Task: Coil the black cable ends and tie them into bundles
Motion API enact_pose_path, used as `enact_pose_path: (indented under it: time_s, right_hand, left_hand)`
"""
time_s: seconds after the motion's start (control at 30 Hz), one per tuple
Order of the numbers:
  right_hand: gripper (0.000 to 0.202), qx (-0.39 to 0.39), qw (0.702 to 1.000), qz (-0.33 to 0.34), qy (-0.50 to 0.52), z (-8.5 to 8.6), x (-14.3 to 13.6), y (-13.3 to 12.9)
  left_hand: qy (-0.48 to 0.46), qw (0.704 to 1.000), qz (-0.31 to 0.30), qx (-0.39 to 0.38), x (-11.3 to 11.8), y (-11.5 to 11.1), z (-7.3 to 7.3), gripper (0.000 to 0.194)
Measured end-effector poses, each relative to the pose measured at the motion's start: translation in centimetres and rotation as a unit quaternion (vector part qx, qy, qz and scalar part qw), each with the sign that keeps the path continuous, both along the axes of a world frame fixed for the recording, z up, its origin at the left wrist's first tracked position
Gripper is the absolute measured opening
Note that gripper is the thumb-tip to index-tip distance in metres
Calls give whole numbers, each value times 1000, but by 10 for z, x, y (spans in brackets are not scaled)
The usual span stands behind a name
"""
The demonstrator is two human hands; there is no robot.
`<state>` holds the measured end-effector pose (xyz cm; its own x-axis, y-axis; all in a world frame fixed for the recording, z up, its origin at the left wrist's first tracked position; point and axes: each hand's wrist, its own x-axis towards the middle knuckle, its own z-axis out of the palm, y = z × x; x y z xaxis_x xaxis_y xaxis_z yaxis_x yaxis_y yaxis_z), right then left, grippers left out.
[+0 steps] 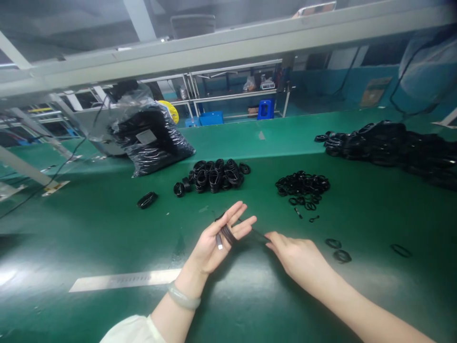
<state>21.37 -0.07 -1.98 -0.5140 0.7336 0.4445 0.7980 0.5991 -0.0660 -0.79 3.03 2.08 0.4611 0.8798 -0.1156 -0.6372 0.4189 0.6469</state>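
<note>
A partly coiled black cable (227,234) lies around the fingers of my left hand (219,238), which is palm up with its thumb over the coil. The cable's plug (219,241) hangs below the thumb, showing a light tip. From the coil a straight length of cable runs right to my right hand (294,255), whose thumb and forefinger pinch it. Beyond my left hand sits a pile of coiled cables (216,176). A heap of small black loops (303,186) lies beyond my right hand.
A long pile of black cables (385,145) covers the back right. A filled plastic bag (153,136) stands at the back left, with one coil (147,200) nearer. A metal ruler (124,280) lies at left. Loose loops (342,256) are right of my right hand. A shelf beam crosses above.
</note>
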Motion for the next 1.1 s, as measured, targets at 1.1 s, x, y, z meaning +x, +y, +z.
enact_pose_path:
  time_s: [1.1]
  right_hand:
    - [34,-487,668,39,561,20,-17,-8]
  left_hand:
    - [152,961,-224,49,33,-32,-19,41]
